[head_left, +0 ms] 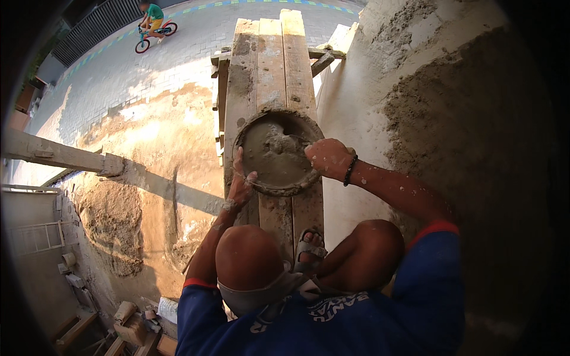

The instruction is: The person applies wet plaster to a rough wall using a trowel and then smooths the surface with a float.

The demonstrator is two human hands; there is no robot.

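Observation:
A round, mortar-caked bucket stands on wooden planks in front of my knees. Wet grey mortar fills it, with a lumpy mound in the middle and a dark hollow towards the back right. My left hand grips the bucket's left rim, thumb over the edge and fingers along the outer wall. At the right rim, my right hand is closed in a fist round the handle of what looks like a trowel. Its blade is mostly hidden in the mortar.
The narrow scaffold planks carry me, my sandalled foot on them. Close on the right rises a partly plastered wall. Down on the left are a sand heap, a wooden beam and rubble. A person on a bicycle is on the paving.

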